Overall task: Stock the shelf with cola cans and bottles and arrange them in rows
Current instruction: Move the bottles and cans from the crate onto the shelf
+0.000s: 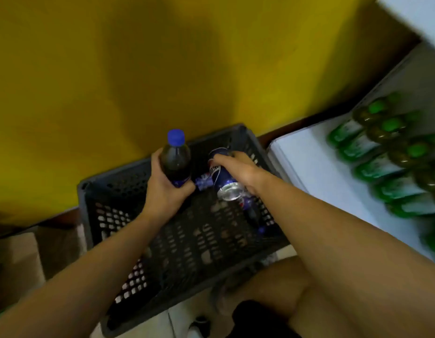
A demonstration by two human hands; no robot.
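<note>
Grips a bottle (175,157) low on its body with the left hand (166,191), fingers curled round it, cap up, above the crate's (128,178) far left edge. Wraps the right hand (238,169) over a can (223,182) near the far right corner, fingers closed on its side. Probably takes one per hand to save trips to the shelf (316,167), where green bottles (382,167) already lie in rows.

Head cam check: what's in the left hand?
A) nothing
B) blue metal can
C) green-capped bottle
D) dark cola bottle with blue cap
D: the left hand grips the dark plastic cola bottle with the blue cap over the black perforated plastic crate, while the right hand holds the blue metal can.
</note>
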